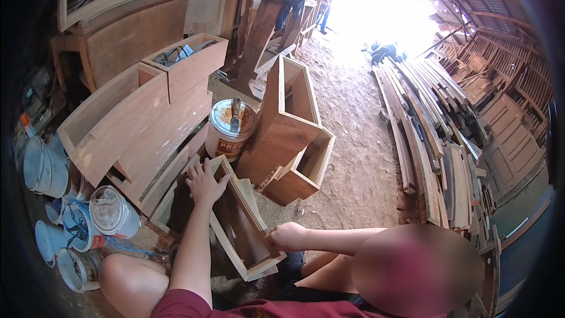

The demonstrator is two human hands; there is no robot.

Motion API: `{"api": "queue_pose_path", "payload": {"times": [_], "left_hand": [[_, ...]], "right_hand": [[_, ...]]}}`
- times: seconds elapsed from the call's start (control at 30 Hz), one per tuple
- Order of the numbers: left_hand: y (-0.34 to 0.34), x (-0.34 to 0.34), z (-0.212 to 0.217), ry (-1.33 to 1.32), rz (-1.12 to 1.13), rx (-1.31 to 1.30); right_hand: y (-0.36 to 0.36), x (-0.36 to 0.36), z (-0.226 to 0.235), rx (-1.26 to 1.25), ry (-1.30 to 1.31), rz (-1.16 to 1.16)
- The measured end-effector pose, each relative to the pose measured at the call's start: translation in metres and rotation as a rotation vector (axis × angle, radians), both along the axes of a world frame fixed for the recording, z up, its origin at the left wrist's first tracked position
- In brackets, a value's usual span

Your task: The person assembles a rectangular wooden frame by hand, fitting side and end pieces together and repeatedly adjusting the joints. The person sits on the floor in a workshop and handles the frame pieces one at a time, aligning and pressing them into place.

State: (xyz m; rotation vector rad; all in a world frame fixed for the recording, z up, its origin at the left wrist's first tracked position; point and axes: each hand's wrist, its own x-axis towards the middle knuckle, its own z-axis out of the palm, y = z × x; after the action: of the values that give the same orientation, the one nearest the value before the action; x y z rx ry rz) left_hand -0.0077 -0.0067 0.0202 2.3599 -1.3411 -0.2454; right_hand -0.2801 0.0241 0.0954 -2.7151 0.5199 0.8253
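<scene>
An unpainted wooden drawer box (237,193) stands tilted between my legs, its open side toward me. My left hand (205,184) lies on its far left corner, fingers spread over the wood and thumb stretched out to the right. At the box's right rim, my right hand (286,237) is closed in a fist against the edge. Whatever is inside that fist, if anything, is hidden. Just beyond the box is a lidded paint bucket (226,141) with a putty knife (236,116) lying on its lid.
Two more wooden drawer boxes (288,135) stand right of the bucket. Larger drawers (132,123) are stacked at the left, above several plastic buckets (115,215). Long planks (412,141) lie along the right of the dirt floor (347,141). A person (324,15) is at the far opening.
</scene>
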Motion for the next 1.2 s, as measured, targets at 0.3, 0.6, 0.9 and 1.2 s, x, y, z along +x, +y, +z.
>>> {"api": "queue_pose_path", "payload": {"times": [0.3, 0.6, 0.9, 1.2], "left_hand": [[0.0, 0.001, 0.001, -0.008, -0.011, -0.002], [0.0, -0.002, 0.005, 0.029, -0.019, 0.03], [-0.001, -0.003, 0.008, 0.058, -0.013, 0.052], [-0.001, 0.0, 0.003, 0.032, -0.007, 0.014]], "right_hand": [[0.002, -0.001, 0.0, 0.164, 0.062, -0.105], [0.007, -0.013, 0.005, 0.139, -0.117, -0.154], [0.007, -0.018, 0.003, 0.119, -0.101, -0.163], [0.008, -0.015, 0.005, 0.097, -0.122, -0.2]]}}
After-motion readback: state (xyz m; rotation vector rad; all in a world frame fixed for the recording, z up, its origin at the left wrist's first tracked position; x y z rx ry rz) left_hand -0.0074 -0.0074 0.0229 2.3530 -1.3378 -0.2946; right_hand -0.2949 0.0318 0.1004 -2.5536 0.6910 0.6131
